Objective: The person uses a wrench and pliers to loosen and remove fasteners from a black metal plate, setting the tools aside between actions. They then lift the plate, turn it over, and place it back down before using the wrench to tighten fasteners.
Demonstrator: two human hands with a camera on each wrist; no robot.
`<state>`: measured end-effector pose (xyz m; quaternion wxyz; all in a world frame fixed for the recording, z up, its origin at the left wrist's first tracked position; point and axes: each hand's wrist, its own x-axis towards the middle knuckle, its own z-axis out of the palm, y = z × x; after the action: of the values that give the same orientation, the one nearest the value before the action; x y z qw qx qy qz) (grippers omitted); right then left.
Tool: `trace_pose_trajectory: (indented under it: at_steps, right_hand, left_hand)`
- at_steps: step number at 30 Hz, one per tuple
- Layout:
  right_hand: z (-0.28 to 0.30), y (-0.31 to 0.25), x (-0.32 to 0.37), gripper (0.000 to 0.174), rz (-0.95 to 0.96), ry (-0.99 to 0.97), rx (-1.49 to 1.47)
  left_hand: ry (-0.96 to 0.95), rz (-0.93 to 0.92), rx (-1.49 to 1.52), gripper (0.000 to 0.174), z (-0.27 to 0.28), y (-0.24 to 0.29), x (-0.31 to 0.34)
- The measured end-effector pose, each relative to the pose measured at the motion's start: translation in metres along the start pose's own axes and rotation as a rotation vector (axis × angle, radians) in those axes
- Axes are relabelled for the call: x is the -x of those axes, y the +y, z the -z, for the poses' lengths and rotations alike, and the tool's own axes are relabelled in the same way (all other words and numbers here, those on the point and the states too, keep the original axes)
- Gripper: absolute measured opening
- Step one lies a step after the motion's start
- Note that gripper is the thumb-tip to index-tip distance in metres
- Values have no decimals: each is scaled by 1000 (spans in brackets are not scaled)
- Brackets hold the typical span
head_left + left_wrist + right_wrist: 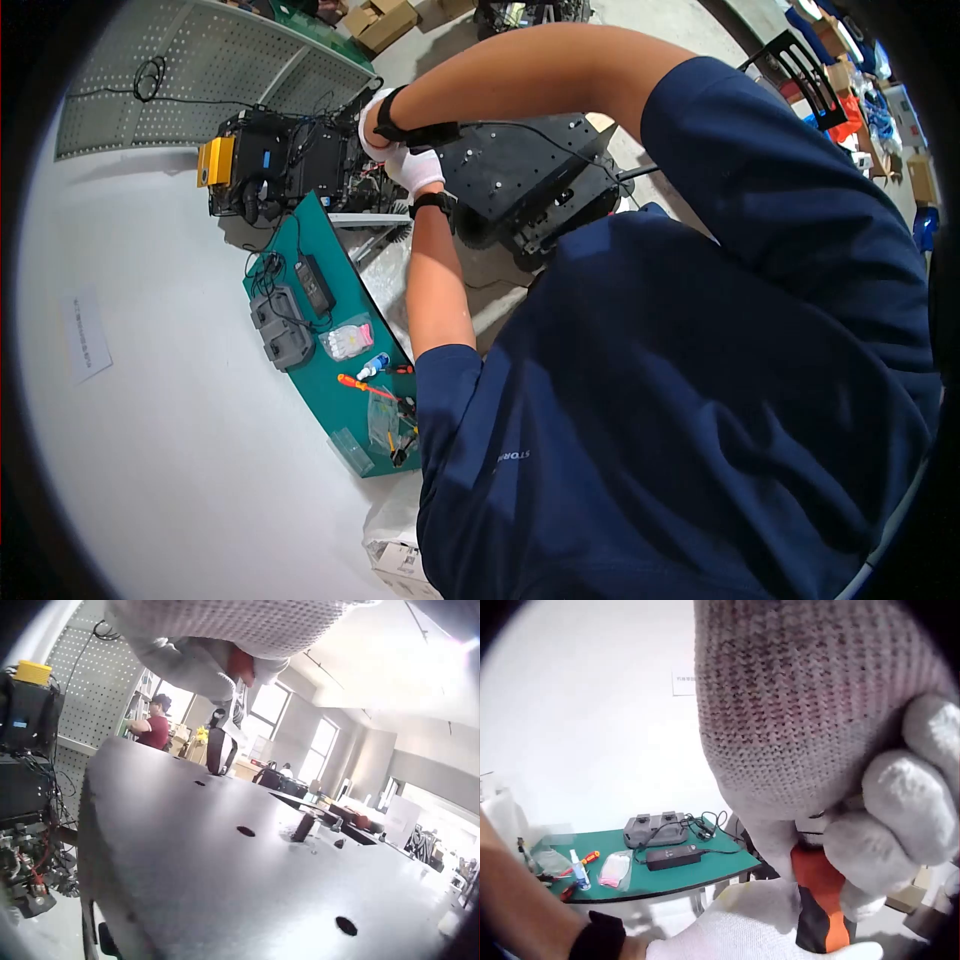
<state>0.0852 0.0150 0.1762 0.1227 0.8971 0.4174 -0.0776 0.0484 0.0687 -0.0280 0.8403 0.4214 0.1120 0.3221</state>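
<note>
The right hand [825, 742] has its gloved fingers curled firmly about the orange-and-black handle of a tool [823, 896], with no visible gap between fingers and handle. The left hand [417, 170], also gloved, meets the same handle, one digit across its lower end; how far it closes around the handle cannot be told, since much of it is hidden. Both hands and the tool are at the left edge of the dark plate [482, 165], as seen from the head. In the left wrist view, the tool's metal end hangs at the plate's far edge; whether it touches cannot be told. A stubby bolt [304, 827] stands up from the plate among several round holes.

Left of the plate, past the hands, sits a black machine [262, 158] with exposed wiring and a yellow box [215, 162] at its outer end. A perforated panel [210, 80] rises to the upper left of the plate. Below and left of the plate is a green table [335, 400], bearing a grey charger [284, 328], a black adapter [315, 283], bagged gloves [347, 341], a small bottle [373, 366] and a screwdriver [362, 386]. Well beyond the plate, another person [156, 729] wears a dark red top.
</note>
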Motion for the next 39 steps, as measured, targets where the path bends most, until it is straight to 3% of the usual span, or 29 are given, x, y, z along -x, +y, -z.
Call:
trace_pose_trajectory:
  at_steps: [1, 3, 4, 5, 7, 8, 11, 12, 13, 15, 16, 18, 22, 23, 25, 26, 28, 29, 32, 33, 35, 37, 39]
  right_hand:
    - [-21, -9, -22, 17, 1, -2, -3]
    - [-61, -29, -65, 20, -232, -66, 580]
    - [-85, -39, -78, 22, -351, -97, 873]
    - [-112, -47, -93, 24, -467, -132, 1163]
    - [-154, -65, -140, 27, -703, -208, 1742]
    - [-150, -59, -137, 27, -711, -214, 1741]
    - [-124, -47, -135, 27, -665, -299, 1573]
    - [-113, -56, -130, 27, -651, -328, 1513]
    - [-101, -61, -128, 27, -636, -358, 1452]
    - [-96, -62, -96, 27, -607, -414, 1329]
    - [-84, -73, -90, 27, -594, -438, 1262]
    - [-73, -60, -80, 28, -579, -482, 1122]
    - [-63, -55, -89, 29, -933, -494, 640]
    - [-59, -58, -85, 27, -822, -581, 794]
    - [-56, -56, -86, 30, -867, -537, 497]
    - [-57, -55, -84, 30, -876, -548, 485]
    - [-66, -60, -86, 33, -486, -763, 1002]
    - [-100, -81, -127, 37, -324, -850, 1181]
    - [-83, -74, -90, 39, -569, -600, 815]
    - [-81, -76, -82, 37, -740, -557, 1008]
    - [-77, -53, -72, 44, -678, -595, 1104]
    - [-89, -49, -88, 43, -278, -1041, 1600]
    - [-47, 68, -50, 36, 375, -191, 51]
  left_hand:
    - [-8, -21, -434, 33, -2, 6, 4]
    - [-28, -73, -1297, 39, -14, 18, 5]
    - [-90, -166, -1507, 41, -25, 29, 10]
    - [-91, -167, -1509, 41, -29, 36, 11]
    - [-432, -176, -1395, 48, -29, 46, 7]
    - [-440, -180, -1391, 48, -23, 48, -3]
    - [-857, 49, -1547, 64, 14, 46, -44]
    - [-995, -49, -1790, 71, -33, 85, -22]
    - [-1012, -52, -1788, 71, -33, 85, -32]
    - [-1178, 168, -2004, 75, -27, 85, -59]
    - [-1118, 328, -1853, 68, -31, 89, -61]
    - [-1152, 288, -1867, 67, -36, 89, -60]
    - [-1277, 147, -1856, 64, -39, 81, -62]
    - [-1309, 120, -1853, 64, -39, 79, -63]
    - [-1358, 71, -1843, 62, -39, 75, -64]
    - [-1373, 47, -1837, 62, -38, 73, -64]
    - [-1388, -4, -1826, 61, -38, 70, -64]
    - [-1387, -34, -1822, 60, -38, 69, -63]
    - [-1364, -115, -1809, 59, -36, 65, -62]
    - [-1349, -135, -1807, 58, -35, 65, -62]
    - [-1305, -177, -1806, 57, -34, 64, -61]
    - [-1249, -220, -1805, 56, -35, 64, -58]
    - [-1104, -358, -1983, 46, -73, 81, -28]
